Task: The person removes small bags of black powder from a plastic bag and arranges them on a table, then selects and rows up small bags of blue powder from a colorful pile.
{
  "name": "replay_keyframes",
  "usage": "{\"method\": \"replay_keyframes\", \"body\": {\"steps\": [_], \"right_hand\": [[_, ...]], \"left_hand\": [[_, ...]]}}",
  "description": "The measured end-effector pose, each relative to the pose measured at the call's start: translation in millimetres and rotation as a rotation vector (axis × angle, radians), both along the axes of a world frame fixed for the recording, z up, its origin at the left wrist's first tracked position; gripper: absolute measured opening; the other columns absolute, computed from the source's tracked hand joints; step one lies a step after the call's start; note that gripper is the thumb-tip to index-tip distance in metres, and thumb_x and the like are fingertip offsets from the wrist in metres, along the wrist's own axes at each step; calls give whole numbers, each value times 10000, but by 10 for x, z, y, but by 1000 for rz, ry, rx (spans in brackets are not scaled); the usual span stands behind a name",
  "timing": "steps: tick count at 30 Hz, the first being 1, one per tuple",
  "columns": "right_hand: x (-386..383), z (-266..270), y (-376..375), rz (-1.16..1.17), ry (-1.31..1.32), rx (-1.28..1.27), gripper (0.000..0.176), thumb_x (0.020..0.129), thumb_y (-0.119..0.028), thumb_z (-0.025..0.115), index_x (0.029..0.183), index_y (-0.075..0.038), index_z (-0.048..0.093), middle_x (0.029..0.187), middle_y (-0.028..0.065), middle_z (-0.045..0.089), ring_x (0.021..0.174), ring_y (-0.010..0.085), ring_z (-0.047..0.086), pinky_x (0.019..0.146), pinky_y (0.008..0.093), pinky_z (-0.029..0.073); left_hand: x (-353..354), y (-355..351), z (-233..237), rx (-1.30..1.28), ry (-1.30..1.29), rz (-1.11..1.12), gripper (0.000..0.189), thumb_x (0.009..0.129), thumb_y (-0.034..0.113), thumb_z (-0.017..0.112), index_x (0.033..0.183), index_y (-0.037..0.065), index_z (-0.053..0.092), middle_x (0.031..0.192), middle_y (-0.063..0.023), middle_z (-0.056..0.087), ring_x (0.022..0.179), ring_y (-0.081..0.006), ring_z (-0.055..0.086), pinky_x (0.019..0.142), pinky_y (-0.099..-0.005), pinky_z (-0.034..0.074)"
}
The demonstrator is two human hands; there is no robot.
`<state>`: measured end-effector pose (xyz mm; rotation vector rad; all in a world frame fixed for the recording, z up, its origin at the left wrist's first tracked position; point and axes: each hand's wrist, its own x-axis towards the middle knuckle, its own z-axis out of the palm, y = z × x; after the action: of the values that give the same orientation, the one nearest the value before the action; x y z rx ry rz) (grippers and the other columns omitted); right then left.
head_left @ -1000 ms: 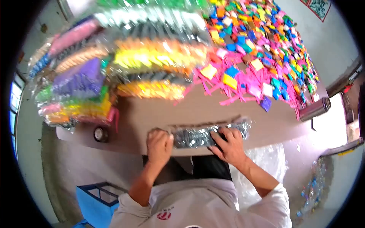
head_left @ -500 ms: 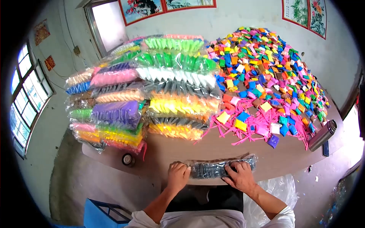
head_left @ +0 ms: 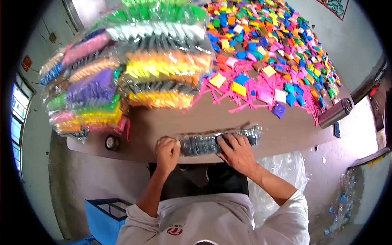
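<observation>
Left hand (head_left: 167, 154) pinching bag (head_left: 198, 145) at end; right hand (head_left: 237, 153) pressing top, fingers apart. Seemingly flattening; next move calling for steady hold.

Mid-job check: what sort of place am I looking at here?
Probably a small packing workshop: filled clear bags are stacked on the table, loose coloured packets are heaped beside them, and a dark-filled bag lies partly under the right hand.
</observation>
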<state>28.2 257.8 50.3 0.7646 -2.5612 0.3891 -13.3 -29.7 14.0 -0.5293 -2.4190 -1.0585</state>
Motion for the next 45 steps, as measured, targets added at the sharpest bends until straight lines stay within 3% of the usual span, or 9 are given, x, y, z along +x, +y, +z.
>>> {"method": "replay_keyframes", "body": {"steps": [7, 17, 25, 30, 32, 35, 36, 40, 45], "right_hand": [[-64, 20, -56, 18, 2, 19, 564, 740, -207, 815, 1242, -47, 613, 1197, 142, 572, 1067, 322, 544, 881, 428, 448], [-261, 243, -78, 8, -98, -55, 346, 786, -169, 759, 1108, -63, 691, 1150, 108, 626, 1054, 312, 584, 885, 429, 474], [-583, 411, 4, 30, -320, -100, 225, 844, -172, 735, 1026, -46, 703, 964, 150, 687, 915, 371, 617, 821, 452, 504], [-733, 492, 92, -1, -600, -82, 191, 893, -236, 675, 907, -47, 696, 869, 179, 676, 813, 395, 642, 745, 471, 510], [-754, 671, 95, -44, -782, -61, 193, 888, -224, 726, 895, -33, 709, 809, 138, 666, 733, 321, 628, 701, 397, 509], [-778, 849, 246, 5, -898, -244, 264, 921, -307, 682, 961, -48, 712, 861, 146, 679, 791, 286, 667, 746, 393, 507], [-787, 895, 321, 22, -851, -281, 247, 933, -275, 692, 978, -33, 716, 835, 96, 680, 782, 217, 651, 750, 377, 501], [-869, 1778, 415, 68, -816, -437, 194, 948, -195, 693, 945, -1, 713, 838, 38, 685, 810, 136, 620, 740, 343, 501], [-1222, 2891, 467, 45, -569, -461, 183, 958, -166, 689, 879, -2, 703, 771, -28, 633, 737, 66, 534, 673, 286, 476]], "left_hand": [[5, -66, 59, 154, -240, -7, 255, 951, 104, 583, 741, -36, 550, 751, -162, 558, 721, -334, 521, 712, -383, 441], [49, -137, -4, 362, -377, 53, 294, 995, 175, 559, 792, -37, 583, 752, -132, 573, 744, -273, 559, 727, -366, 454], [34, -36, 54, 142, -89, 29, 256, 898, 84, 633, 694, -31, 529, 719, -164, 552, 705, -371, 538, 699, -426, 439], [57, -28, -53, -75, 50, 60, 181, 856, 101, 662, 716, 19, 582, 821, -111, 614, 836, -325, 586, 784, -442, 446], [47, -11, -6, -77, 54, 73, 184, 848, 111, 676, 705, 29, 597, 812, -97, 632, 827, -306, 603, 807, -435, 458], [41, -23, 34, -65, 61, 67, 196, 844, 120, 680, 685, 34, 605, 777, -99, 636, 790, -308, 611, 784, -439, 466], [4, -37, 61, -67, 53, 58, 204, 843, 123, 679, 674, 34, 609, 751, -105, 636, 761, -314, 615, 760, -444, 471], [-152, -105, 175, -63, -53, -76, 253, 860, 157, 663, 667, 6, 602, 695, -153, 608, 657, -371, 591, 639, -483, 465], [-330, -148, 233, -100, -140, -68, 276, 890, 180, 641, 680, 7, 593, 716, -159, 600, 675, -374, 602, 628, -476, 480]]}}
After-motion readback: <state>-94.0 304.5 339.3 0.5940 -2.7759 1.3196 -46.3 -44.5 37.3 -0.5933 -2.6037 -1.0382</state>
